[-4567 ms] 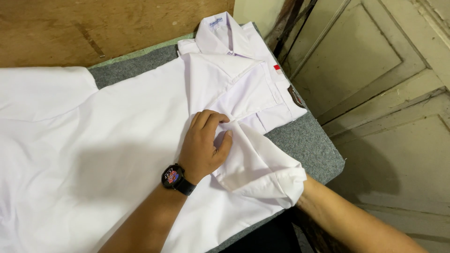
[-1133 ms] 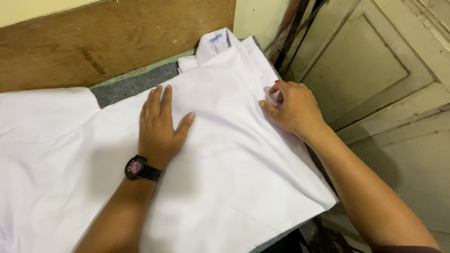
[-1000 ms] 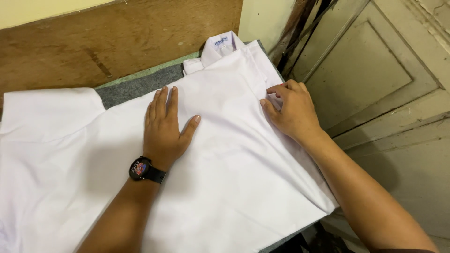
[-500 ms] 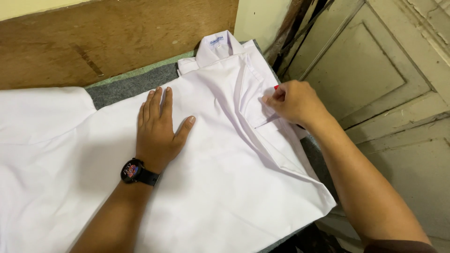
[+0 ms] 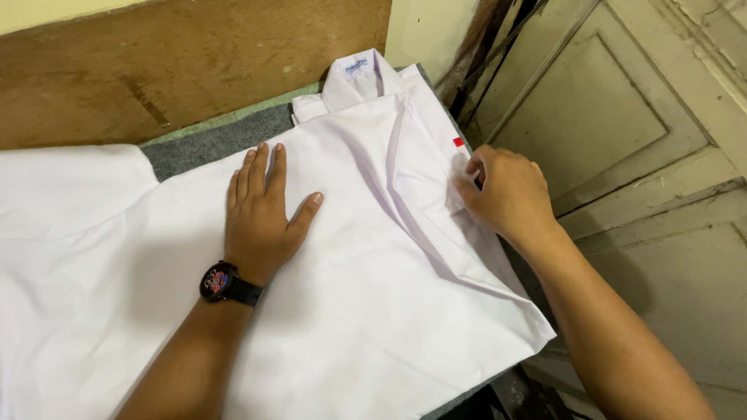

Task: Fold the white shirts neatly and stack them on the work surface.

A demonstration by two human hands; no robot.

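Note:
A white collared shirt lies spread over a grey padded table, its collar at the far end and a small red tag near the right edge. My left hand, a black watch on the wrist, lies flat on the middle of the shirt with fingers spread. At the shirt's right edge, my right hand pinches a fold of the fabric just below the red tag, and a long crease runs from there toward the collar.
A brown wooden board stands behind the table. A pale panelled door is close on the right, past the table's edge. More white cloth covers the left side.
The right hand has drawn the shirt's right edge inward and down, making a deeper fold. The left hand has stayed pressed flat in the same place.

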